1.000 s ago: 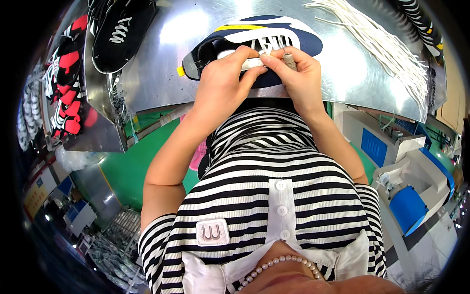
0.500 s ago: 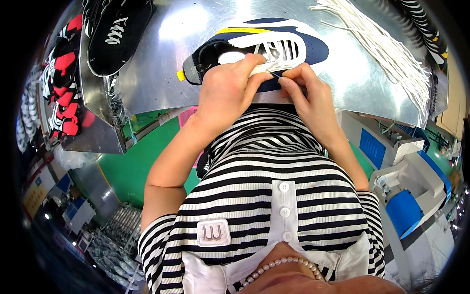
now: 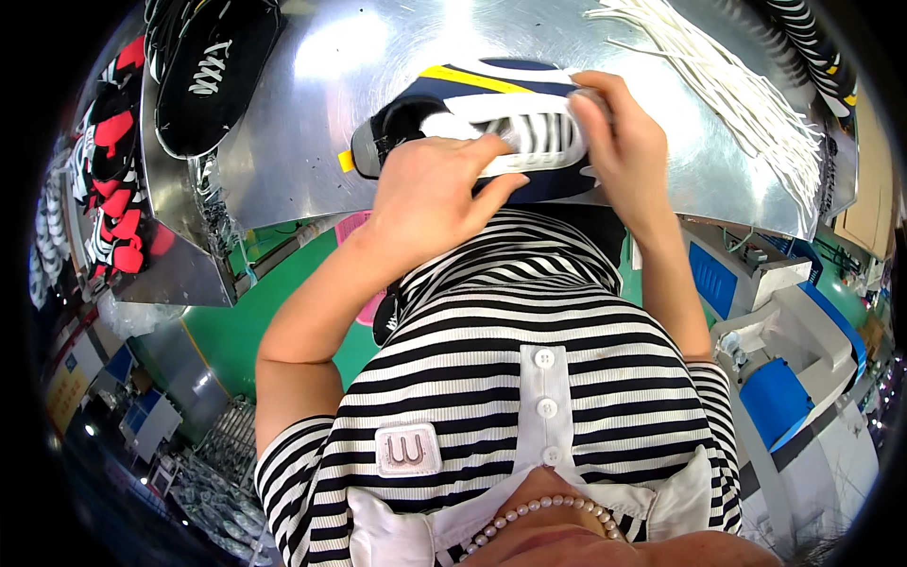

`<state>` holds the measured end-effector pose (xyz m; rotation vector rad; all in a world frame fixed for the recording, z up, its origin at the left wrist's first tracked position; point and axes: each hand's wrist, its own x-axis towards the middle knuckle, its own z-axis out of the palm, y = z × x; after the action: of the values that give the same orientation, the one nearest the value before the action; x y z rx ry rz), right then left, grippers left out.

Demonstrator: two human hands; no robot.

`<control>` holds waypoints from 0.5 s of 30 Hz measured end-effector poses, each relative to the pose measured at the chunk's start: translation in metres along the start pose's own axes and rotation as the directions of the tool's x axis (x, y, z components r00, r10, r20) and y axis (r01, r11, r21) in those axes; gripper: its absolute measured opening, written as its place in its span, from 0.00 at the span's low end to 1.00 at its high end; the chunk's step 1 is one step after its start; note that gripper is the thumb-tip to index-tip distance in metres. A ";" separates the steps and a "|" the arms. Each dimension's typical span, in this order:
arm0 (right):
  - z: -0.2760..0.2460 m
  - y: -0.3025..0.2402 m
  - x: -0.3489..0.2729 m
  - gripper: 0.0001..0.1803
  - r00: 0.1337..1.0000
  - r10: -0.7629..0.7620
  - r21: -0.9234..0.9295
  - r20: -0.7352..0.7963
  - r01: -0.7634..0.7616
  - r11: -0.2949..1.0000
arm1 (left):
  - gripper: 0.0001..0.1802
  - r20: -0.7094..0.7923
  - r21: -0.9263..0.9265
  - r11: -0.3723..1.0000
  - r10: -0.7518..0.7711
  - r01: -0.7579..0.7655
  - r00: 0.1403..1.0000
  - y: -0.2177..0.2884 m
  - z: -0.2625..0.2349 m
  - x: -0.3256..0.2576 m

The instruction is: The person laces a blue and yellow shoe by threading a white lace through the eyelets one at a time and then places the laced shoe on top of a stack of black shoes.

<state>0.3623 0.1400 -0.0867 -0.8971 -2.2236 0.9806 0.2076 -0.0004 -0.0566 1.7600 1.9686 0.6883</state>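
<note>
A navy, white and yellow shoe (image 3: 534, 181) lies sideways on the metal table, its black-lined heel end to the left. White laces (image 3: 534, 135) run in rows across its throat. My left hand (image 3: 430, 189) grips the near side of the opening, index finger at the throat and thumb outside. At the toe end is my right hand (image 3: 628, 142), thumb and index finger brought close together and slightly blurred. Whatever sits between those fingertips is too small to make out. The right hand hides most of the toe.
A bundle of white laces (image 3: 732, 99) lies on the table (image 3: 312, 123) to the right. Black shoes (image 3: 213, 80) with white laces sit at the left. Red, black and white shoe pieces (image 3: 118, 189) hang beyond the left edge. A grey and blue machine (image 3: 779, 397) stands at lower right.
My right hand has moved right and away from me, from beside the left fingertips to the toe. The shoe has turned slightly, its toe nearer me. My left hand stays at the opening.
</note>
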 end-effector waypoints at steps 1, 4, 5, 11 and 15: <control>0.016 0.019 -0.001 0.09 0.979 -0.159 -0.133 -0.126 0.142 0.981 | 0.18 0.048 0.074 0.997 -0.002 -0.001 0.999 -0.003 -0.003 0.000; 0.021 0.017 -0.002 0.09 0.957 -0.192 -0.179 -0.216 0.154 0.972 | 0.19 -0.007 0.159 0.986 0.048 -0.046 0.999 -0.011 -0.010 -0.008; 0.022 0.018 -0.003 0.09 0.968 -0.129 -0.094 -0.217 0.111 0.989 | 0.19 -0.106 0.163 0.980 0.133 -0.115 0.985 -0.016 -0.008 -0.017; 0.015 0.010 -0.011 0.12 0.994 0.061 0.254 -0.095 -0.035 0.967 | 0.29 -0.627 -0.175 0.984 -0.141 0.038 0.766 -0.019 0.051 -0.097; 0.025 -0.009 -0.010 0.11 0.996 0.080 0.307 0.045 -0.090 0.948 | 0.26 -0.044 -0.999 0.031 -0.720 -0.032 0.693 -0.010 0.055 -0.089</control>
<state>0.3481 0.1178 -0.0965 -0.8421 -1.9946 1.3471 0.2432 -0.0846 -0.1079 0.0631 1.3383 1.8910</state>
